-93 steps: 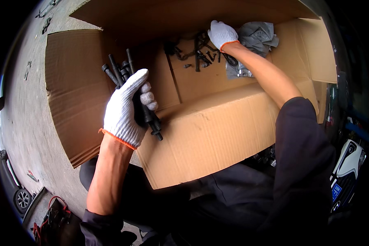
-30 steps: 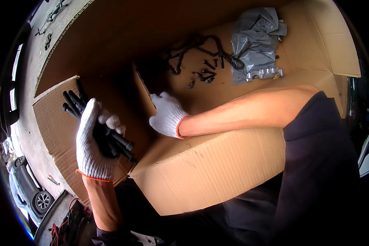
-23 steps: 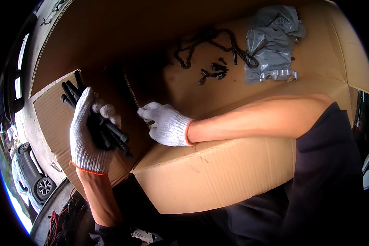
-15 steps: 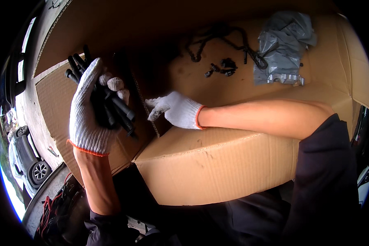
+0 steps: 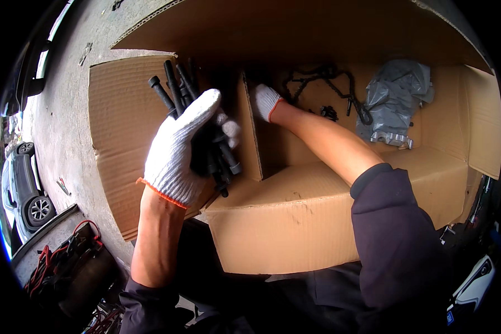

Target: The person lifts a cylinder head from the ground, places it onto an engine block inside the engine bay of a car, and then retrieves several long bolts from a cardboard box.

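Observation:
In a white knitted glove, my left hand (image 5: pixel 178 150) is wrapped round a bundle of long black bolts (image 5: pixel 175 92) over the left side of a cardboard box (image 5: pixel 284 236). Their socket-type heads and shanks stick out above and below the glove. My right hand (image 5: pixel 266 101), gloved too, reaches into the box beside an upright cardboard divider (image 5: pixel 249 128). Its fingers are lost in shadow and behind the divider's edge, so I cannot see what they touch. Close to my right forearm are a few small black fasteners (image 5: pixel 328 113).
Inside the box lie a black chain (image 5: pixel 348 83), a grey plastic bag (image 5: pixel 398 92) and a silver metal part (image 5: pixel 392 139). An open flap (image 5: pixel 117 128) extends left over the concrete floor (image 5: pixel 67 128). Red and black cables (image 5: pixel 50 261) are at lower left; a parked car (image 5: pixel 28 186) stands beyond.
My right hand has moved from the near end of the divider deeper into the box. My left hand still grips the bolts. The whole view has shifted.

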Demonstrator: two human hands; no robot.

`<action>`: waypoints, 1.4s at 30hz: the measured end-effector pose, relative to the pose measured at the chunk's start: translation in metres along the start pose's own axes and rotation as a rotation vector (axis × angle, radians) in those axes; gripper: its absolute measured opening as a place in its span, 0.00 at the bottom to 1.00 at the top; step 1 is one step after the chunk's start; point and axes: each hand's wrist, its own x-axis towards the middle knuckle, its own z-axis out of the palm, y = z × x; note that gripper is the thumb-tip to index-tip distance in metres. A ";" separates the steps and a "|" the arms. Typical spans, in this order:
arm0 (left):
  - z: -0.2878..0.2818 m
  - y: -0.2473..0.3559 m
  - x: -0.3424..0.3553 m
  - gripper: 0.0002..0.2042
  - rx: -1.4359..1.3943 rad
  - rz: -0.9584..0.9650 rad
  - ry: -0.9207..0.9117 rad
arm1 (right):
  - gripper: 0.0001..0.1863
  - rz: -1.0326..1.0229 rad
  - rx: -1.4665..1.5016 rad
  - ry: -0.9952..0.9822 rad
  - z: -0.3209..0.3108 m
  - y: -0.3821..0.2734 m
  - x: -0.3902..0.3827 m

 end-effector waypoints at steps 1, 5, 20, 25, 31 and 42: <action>-0.013 0.000 -0.006 0.10 0.022 -0.015 -0.002 | 0.19 0.007 0.027 -0.065 -0.005 -0.019 0.006; -0.019 0.000 -0.022 0.12 0.051 0.019 -0.081 | 0.15 -0.005 0.360 -0.050 -0.053 -0.034 -0.009; -0.006 -0.001 -0.029 0.28 -0.176 -0.131 -0.570 | 0.13 0.428 0.957 0.310 -0.301 0.060 -0.183; 0.011 0.002 -0.042 0.32 -0.059 -0.096 -0.718 | 0.13 0.479 1.293 0.658 -0.370 0.056 -0.193; 0.017 0.002 -0.065 0.27 0.080 -0.049 -0.611 | 0.16 0.562 1.731 0.573 -0.395 0.040 -0.210; 0.018 -0.003 -0.059 0.22 0.142 0.014 -0.493 | 0.15 0.578 1.846 0.751 -0.384 0.023 -0.211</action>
